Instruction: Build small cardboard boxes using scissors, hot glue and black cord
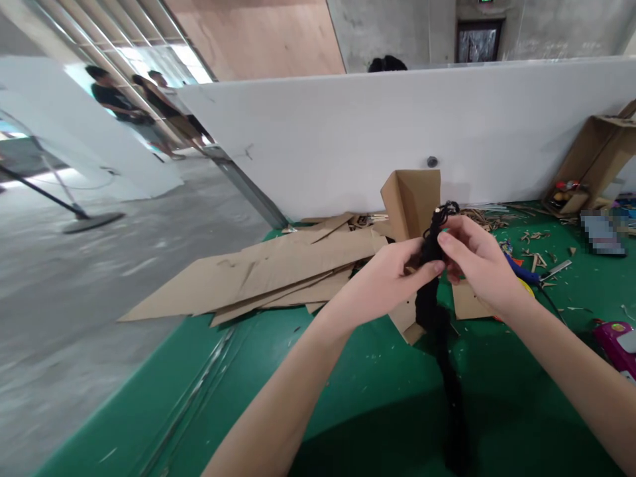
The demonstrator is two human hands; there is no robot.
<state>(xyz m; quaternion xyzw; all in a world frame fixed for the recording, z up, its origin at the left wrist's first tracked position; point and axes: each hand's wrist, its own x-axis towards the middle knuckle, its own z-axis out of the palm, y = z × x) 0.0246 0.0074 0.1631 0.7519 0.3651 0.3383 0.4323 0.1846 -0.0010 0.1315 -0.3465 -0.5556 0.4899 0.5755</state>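
Note:
A long black bundle of yarn-like strands [433, 311] hangs upright between my hands, with small loops and a pale speck at its top. My left hand [392, 275] pinches the bundle just below the loops, thumb across the front. On the other side, my right hand [467, 255] grips it near the top with thumb and fingers closed. The lower part trails down toward the table's near side, where dark shadow blurs its end. Behind the bundle stands an open cardboard box [415, 199], with a cardboard piece [470, 301] lying at its right.
Flat cardboard sheets [293, 265] spread left across the green table [238, 391]. To the right lie a blue-handled tool [521, 270], cardboard scraps, a magenta device [616, 344] and a tilted cardboard box [591, 159]. A white partition [322, 139] backs the table; people stand far left.

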